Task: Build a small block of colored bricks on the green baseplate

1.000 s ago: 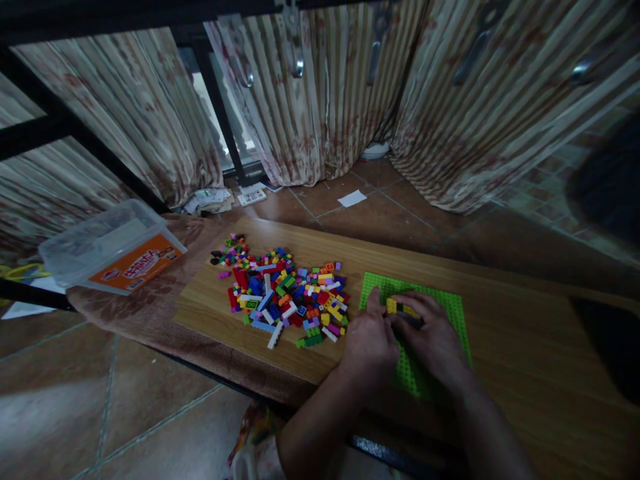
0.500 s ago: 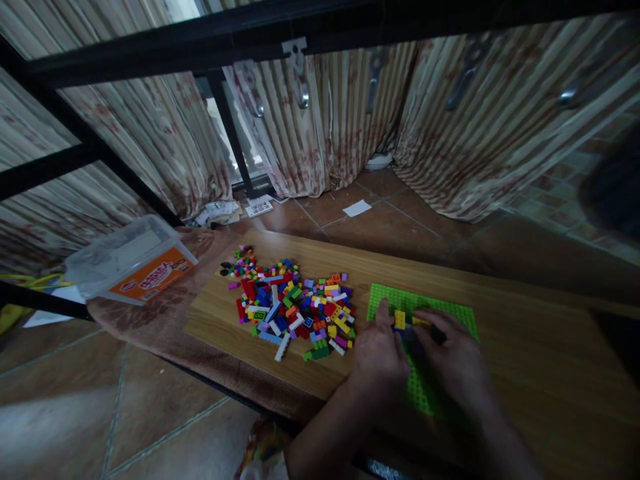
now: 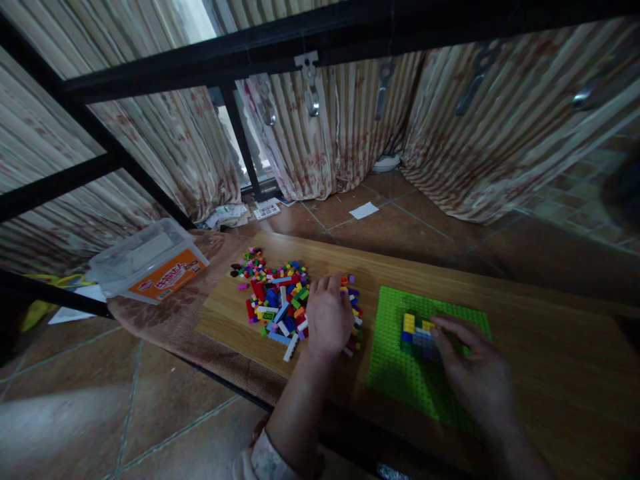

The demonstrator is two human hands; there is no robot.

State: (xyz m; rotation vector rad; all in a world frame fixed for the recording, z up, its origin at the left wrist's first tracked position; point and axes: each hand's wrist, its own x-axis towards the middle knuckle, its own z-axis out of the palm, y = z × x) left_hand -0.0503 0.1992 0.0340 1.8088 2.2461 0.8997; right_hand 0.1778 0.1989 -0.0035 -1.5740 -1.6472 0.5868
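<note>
My left hand (image 3: 329, 320) is over the right part of a loose pile of toy building bricks (image 3: 280, 300). Its fingers are slightly apart and bent down among the bricks; their tips are hidden, and no brick shows in them. On the green baseplate (image 3: 390, 373) stands a small brick build (image 3: 420, 341) with yellow bricks on top and blue, grey and dark green ones below. My right hand (image 3: 475, 373) pinches the right end of this build between thumb and forefinger, partly covering it.
The pile and baseplate lie on a long wooden board (image 3: 320, 247). To the left, a clear plastic box (image 3: 150, 260) with an orange label stands on a brown cloth (image 3: 225, 347). Behind are a dark metal bar (image 3: 215, 60) with hooks, striped curtains (image 3: 320, 147) and papers (image 3: 364, 211) on the tiled floor.
My left hand has moved left from the build on the baseplate to the brick pile. My right hand stays at the build. The view has shifted slightly.
</note>
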